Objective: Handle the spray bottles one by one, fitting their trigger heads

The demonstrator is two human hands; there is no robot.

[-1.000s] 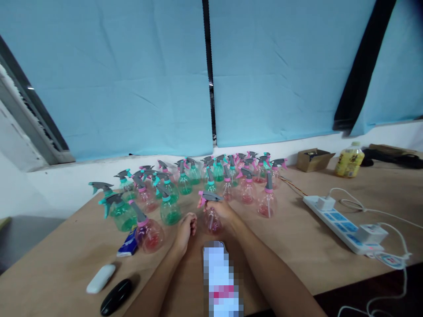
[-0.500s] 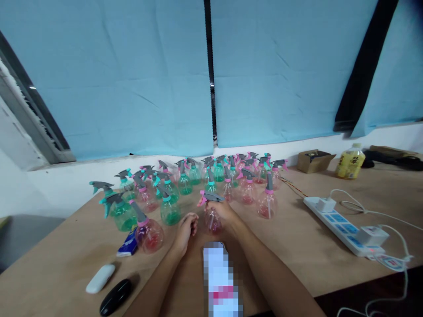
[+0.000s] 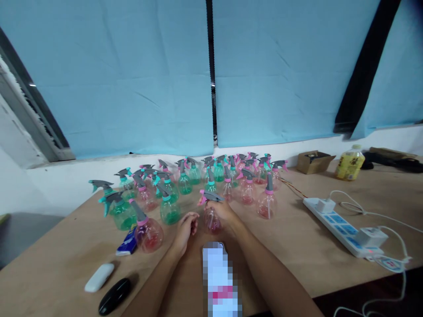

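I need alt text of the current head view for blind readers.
A person's right hand grips a pink spray bottle by its neck at a brown table, the left hand curled beside it. Many green and pink spray bottles stand behind, and a white power strip lies to the right.

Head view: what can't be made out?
All in the head view:
Held spray bottle: neck, hidden by the right hand.
Bright rectangular object: content, pixelated; near end, cut off by bottom edge.
Rear bottles: bodies, partly behind nearer bottles.
Cardboard box: contents, too small.
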